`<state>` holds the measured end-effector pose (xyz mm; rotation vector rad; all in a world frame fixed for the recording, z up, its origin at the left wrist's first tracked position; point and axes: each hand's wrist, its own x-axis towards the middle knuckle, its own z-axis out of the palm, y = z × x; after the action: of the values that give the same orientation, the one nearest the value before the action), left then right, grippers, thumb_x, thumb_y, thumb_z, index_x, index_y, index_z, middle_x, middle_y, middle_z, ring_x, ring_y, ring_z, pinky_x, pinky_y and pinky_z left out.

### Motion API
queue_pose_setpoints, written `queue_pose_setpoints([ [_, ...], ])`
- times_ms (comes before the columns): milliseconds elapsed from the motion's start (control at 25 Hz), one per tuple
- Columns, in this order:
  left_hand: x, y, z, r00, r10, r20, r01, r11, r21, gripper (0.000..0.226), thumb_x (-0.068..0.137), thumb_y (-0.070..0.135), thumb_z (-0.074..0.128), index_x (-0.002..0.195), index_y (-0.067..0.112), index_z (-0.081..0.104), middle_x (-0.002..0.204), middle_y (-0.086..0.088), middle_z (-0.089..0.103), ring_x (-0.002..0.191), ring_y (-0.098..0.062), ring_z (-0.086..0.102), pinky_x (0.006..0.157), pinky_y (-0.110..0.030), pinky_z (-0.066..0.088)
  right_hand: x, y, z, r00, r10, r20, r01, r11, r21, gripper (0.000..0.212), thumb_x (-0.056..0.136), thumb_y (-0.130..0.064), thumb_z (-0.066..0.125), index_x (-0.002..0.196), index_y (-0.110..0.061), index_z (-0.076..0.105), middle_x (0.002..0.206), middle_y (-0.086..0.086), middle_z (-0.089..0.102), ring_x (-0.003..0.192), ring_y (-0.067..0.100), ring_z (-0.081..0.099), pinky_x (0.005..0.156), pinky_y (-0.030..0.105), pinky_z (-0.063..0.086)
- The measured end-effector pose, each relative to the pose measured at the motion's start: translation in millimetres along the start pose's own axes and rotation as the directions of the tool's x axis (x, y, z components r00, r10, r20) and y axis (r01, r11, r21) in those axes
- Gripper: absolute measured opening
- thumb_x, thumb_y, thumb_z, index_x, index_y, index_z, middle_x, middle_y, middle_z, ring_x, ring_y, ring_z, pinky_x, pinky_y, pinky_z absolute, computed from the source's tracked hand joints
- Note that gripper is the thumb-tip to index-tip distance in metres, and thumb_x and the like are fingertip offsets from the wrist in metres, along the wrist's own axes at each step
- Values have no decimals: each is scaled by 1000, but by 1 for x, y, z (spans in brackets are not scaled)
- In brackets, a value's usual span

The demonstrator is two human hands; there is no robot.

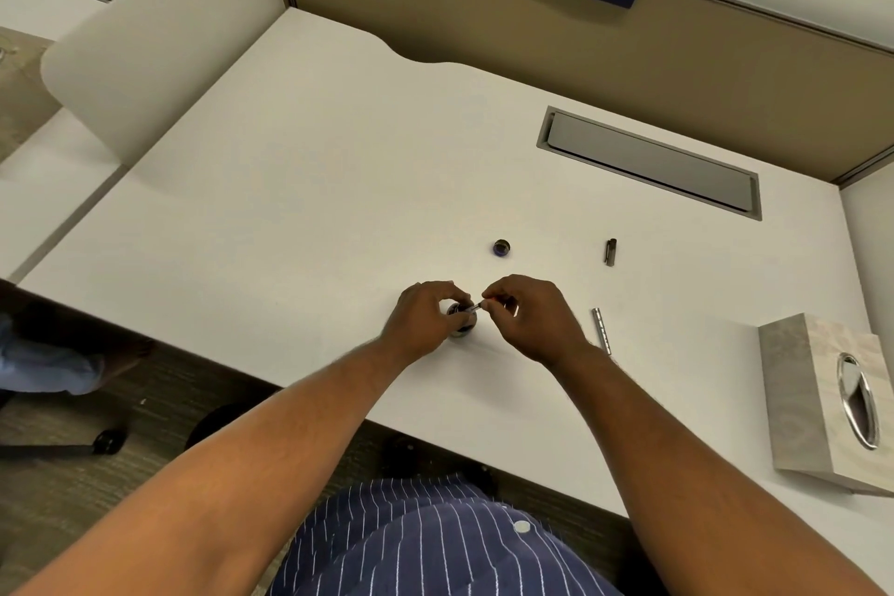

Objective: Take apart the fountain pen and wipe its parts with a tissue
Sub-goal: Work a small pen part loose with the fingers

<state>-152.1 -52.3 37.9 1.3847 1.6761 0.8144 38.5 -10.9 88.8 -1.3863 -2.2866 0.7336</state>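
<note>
Both hands meet at lower centre of the frame over the desk (290, 189). Left hand (423, 322) is curled closed around a small dark bottle (462, 322) standing on the desk. Right hand (529, 319) pinches a thin pen part (476, 305) between fingertips, other fingers folded. The part's long axis runs roughly level, its tip pointing left toward the bottle mouth, just beside it; whether it touches, cannot tell. Right hand is the nearer to the loose pieces.

Count: one barrel (601, 328) just right of the right hand, lying near-vertical in frame; one cap (610, 251) upper right of the hands; one bottle lid (501, 248) above them; one tissue box (822, 402) at far right, untouched
</note>
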Motion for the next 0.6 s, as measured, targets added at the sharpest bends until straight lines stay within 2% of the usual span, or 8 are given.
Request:
queue_pose_setpoints([
  [80, -1, 1, 0, 1000, 3, 3, -3, 1000, 2, 18, 77, 36, 80, 94, 29, 77, 98, 20, 73, 111, -9, 61, 89, -19, 43, 1, -1, 0, 1000, -1, -1, 1, 1000, -2, 7, 87, -23, 73, 94, -23, 75, 83, -13, 72, 70, 4, 60, 69, 22, 48],
  [240, -1, 5, -1, 1000, 13, -9, -13, 1000, 2, 19, 76, 37, 77, 95, 31, 76, 100, 16, 74, 103, -10, 64, 92, -33, 50, 1, -2, 0, 1000, -19, -10, 19, 1000, -7, 6, 87, -22, 73, 92, -22, 75, 81, -13, 71, 68, 5, 60, 68, 25, 49],
  [440, 2, 6, -1, 1000, -12, -4, 12, 1000, 20, 21, 76, 35, 79, 96, 31, 76, 107, 12, 73, 110, -17, 63, 94, -34, 49, 2, -1, 0, 1000, -16, -7, 16, 1000, -16, 5, 86, -23, 73, 91, -23, 75, 81, -13, 72, 69, 5, 60, 67, 25, 50],
  [600, 2, 7, -1, 1000, -10, -3, 10, 1000, 29, 19, 77, 35, 79, 95, 29, 76, 108, 11, 74, 112, -17, 64, 87, -27, 45, 3, 0, 1, 1000, -22, 0, 22, 999, -25, 6, 86, -22, 73, 91, -22, 75, 83, -11, 73, 71, 9, 63, 68, 28, 52],
])
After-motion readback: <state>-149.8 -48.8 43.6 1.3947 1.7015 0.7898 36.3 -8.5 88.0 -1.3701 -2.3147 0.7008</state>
